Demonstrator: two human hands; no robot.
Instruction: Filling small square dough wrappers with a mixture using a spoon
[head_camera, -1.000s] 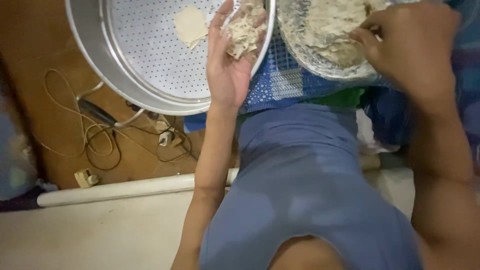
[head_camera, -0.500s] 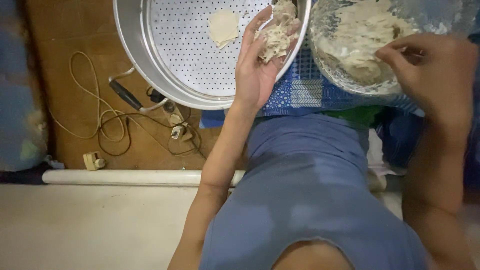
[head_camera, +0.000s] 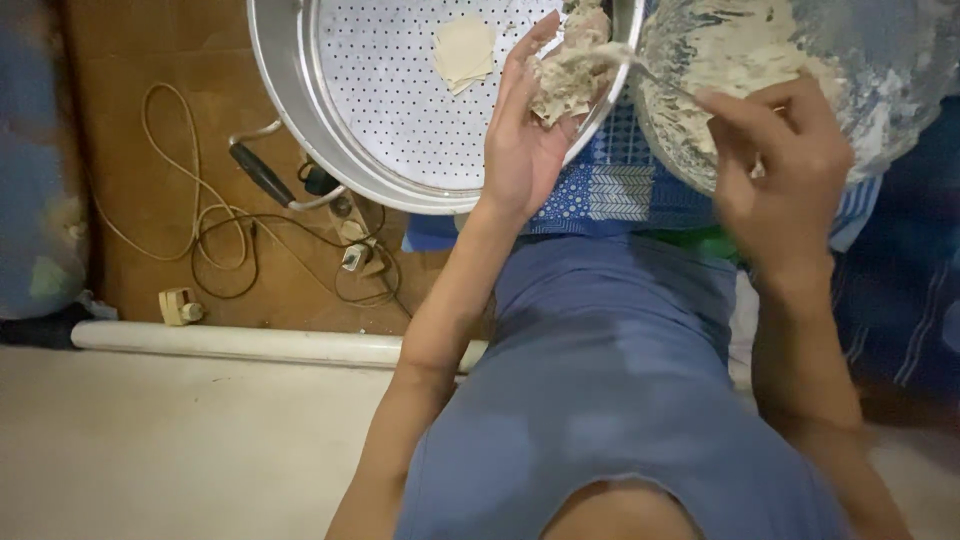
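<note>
Head cam, only view. Left hand (head_camera: 525, 150) was palm-up over the near rim of the perforated steamer tray (head_camera: 400, 90), fingers half-open and cupped, cradling a wrapper w/ filling (head_camera: 568, 70) on the fingers. Wrapper's long axis ran roughly along the fingers, pointing away from the body toward frame top; far end sat on the fingertips, edges ragged, not closed.

Right hand (head_camera: 775, 165) was at the near rim of the filling bowl (head_camera: 850, 70), fingers pinched shut on a thin utensil (head_camera: 625, 55), prob. a spoon or stick; its handle is blurred, so can't say which. Utensil's long axis lay near-horizontal, tip pointing left into the filling on the wrapper, touching it.

One flat wrapper piece (head_camera: 465, 50) lay in the tray, well apart from the left hand.

Step looked like loading/spreading filling. IMO to do it well: keep the left palm level so the wrapper doesn't slide off the fingertips, keep filling central and off the edges so they can seal, scrape the tip clean on the wrapper rather than dragging, since thin dough tears.

Bowl and tray sat on a blue patterned cloth (head_camera: 620, 190). Cables (head_camera: 215, 235) and a plug (head_camera: 178, 306) lay on the brown floor left of the tray, w/ a white pipe (head_camera: 250, 343) nearer the body.
</note>
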